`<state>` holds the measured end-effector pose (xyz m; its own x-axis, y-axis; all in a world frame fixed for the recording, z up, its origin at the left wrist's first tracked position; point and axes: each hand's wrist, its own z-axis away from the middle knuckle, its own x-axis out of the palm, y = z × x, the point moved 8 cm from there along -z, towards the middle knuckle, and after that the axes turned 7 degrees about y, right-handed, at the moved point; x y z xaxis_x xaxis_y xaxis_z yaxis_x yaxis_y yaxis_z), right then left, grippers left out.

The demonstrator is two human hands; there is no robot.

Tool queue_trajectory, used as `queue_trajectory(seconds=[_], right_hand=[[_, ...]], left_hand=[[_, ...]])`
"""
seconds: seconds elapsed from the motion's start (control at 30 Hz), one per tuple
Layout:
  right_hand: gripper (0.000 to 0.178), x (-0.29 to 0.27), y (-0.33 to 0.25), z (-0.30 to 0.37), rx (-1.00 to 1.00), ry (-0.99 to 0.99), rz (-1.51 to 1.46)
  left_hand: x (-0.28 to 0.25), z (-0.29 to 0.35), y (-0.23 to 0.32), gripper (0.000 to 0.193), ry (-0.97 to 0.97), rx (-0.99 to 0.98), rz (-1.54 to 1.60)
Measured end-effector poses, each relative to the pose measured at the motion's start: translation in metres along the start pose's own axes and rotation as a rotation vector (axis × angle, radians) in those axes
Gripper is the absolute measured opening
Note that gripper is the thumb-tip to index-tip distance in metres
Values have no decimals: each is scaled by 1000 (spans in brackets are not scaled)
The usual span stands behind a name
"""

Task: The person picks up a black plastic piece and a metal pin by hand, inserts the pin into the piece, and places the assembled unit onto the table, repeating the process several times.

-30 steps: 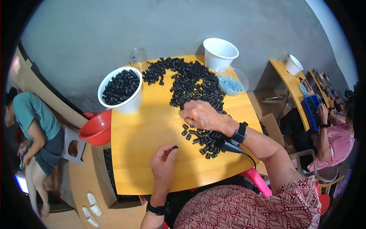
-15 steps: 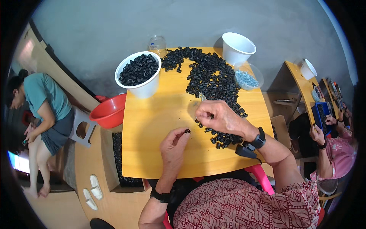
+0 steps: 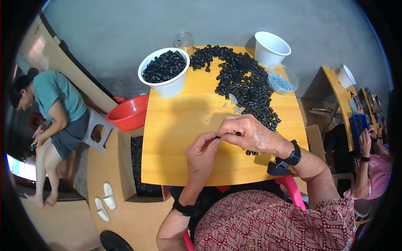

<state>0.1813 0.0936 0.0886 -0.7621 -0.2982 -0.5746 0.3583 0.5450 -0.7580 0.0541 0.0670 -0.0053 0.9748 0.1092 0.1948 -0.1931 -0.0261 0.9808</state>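
My left hand [image 3: 200, 154] pinches a small black plastic part [image 3: 217, 137] between thumb and fingertips, mostly covered by the fingers. Against it, fingertips touching, my right hand [image 3: 253, 133] is closed. Another small black plastic part [image 3: 238, 133] shows in its curled fingers; whether its thumb and forefinger pinch something more cannot be seen. Beyond the hands, a heap of the same black parts [image 3: 247, 83] spreads over the yellow table [image 3: 176, 125]. Several small metal pieces [image 3: 237, 109] lie at the heap's near left edge.
A white bucket [image 3: 169, 90] full of black parts stands back left, by a see-through jar [image 3: 184, 40]. Back right are a white bucket [image 3: 272, 48] and a see-through tub of screws [image 3: 279, 81]. Left sit a red basin [image 3: 127, 113] and a carton [image 3: 127, 167]. People [image 3: 60, 100] sit either side.
My left hand has moved up and right, and my right hand has come down to meet it. The hands were apart before; now their fingertips touch at the black part. The view has shifted slightly.
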Motion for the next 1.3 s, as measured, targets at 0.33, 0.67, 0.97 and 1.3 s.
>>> queue_trajectory(seconds=[0.33, 0.67, 0.97, 1.3], right_hand=[[12, 7, 15, 11, 38, 93, -10], [22, 10, -8, 27, -206, 219, 184], [16, -12, 34, 13, 137, 242, -252], [10, -66, 99, -48, 131, 336, 307]], left_hand=[[-1, -1, -7, 19, -23, -41, 61], [-3, 6, -10, 16, 26, -140, 80], [-9, 1, -3, 14, 53, -47, 42], [-19, -3, -11, 15, 87, -39, -53]])
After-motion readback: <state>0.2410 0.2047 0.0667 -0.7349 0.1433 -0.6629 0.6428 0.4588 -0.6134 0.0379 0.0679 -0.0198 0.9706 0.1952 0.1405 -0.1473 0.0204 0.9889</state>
